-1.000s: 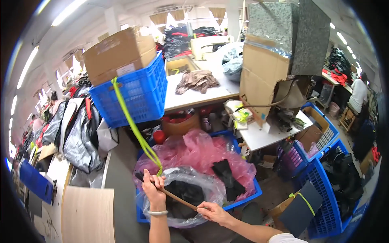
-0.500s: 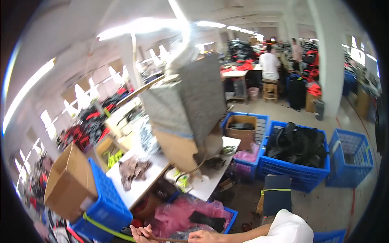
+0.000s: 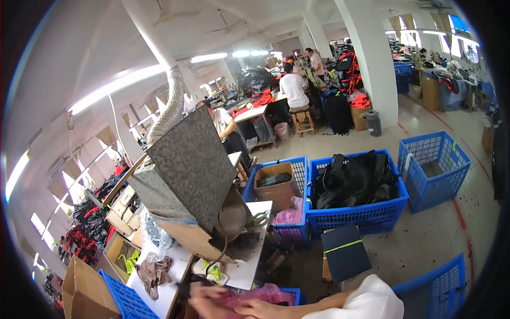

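Pink plastic bag (image 3: pixel 265 294) lies at the very bottom of our view, crumpled in the blue crate (image 3: pixel 295 294) just under our hands, and only its upper edge shows. Our right hand (image 3: pixel 254 309) reaches in from the lower right, white sleeve (image 3: pixel 366 300) behind it, and rests on or against the pink plastic; our left hand (image 3: pixel 210 300) sits just beside it to the left, blurred. Both hands are smeared by motion and cut by the frame's edge, so we cannot tell how far the fingers are open or whether they grip anything.

Compared with a second ago, our head has tipped far upward. Then we looked down into the crate, with the pink bag, a clear bag of dark cloth and the thin stick in our hands near the middle of the picture, and a green strap running up to the blue basket. Now those things have slid out of sight below, and the workshop fills the frame: the grey speckled hood (image 3: pixel 191 167) with its ribbed silver duct (image 3: pixel 167 106) above the white table (image 3: pixel 249 260), a brown garment (image 3: pixel 153 271) on that table, a blue basket of black clothing (image 3: pixel 357 186), an empty blue basket (image 3: pixel 433 167), and other people seated at sewing tables far back (image 3: pixel 295 87).
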Tool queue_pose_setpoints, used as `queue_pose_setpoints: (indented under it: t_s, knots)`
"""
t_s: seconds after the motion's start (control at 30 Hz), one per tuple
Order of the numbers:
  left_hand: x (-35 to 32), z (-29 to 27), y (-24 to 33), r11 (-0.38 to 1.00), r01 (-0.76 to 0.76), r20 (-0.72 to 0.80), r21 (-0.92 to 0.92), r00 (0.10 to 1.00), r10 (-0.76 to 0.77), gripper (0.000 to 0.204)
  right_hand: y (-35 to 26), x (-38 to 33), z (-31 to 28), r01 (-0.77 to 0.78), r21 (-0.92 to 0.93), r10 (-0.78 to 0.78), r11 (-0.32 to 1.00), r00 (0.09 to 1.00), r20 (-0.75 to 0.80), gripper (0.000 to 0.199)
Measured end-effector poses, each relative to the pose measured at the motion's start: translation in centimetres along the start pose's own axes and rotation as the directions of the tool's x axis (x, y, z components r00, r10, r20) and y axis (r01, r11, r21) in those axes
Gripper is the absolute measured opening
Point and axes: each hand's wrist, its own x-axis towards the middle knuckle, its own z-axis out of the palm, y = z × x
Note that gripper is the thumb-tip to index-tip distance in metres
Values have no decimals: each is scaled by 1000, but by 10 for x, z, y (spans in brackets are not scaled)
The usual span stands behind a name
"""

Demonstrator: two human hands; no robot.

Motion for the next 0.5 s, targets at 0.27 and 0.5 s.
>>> queue_pose_setpoints:
  t_s: [0.27,0.5]
  knots:
    - [32,-97,21,806,-261,-157,-531,965,209,40,-23,41,-47,-201,-294,319,934,840,439,19]
    - [-20,-96,11,920,-176,-203,-350,973,109,38,-41,61,55,-261,-134,292,956,894,340,15]
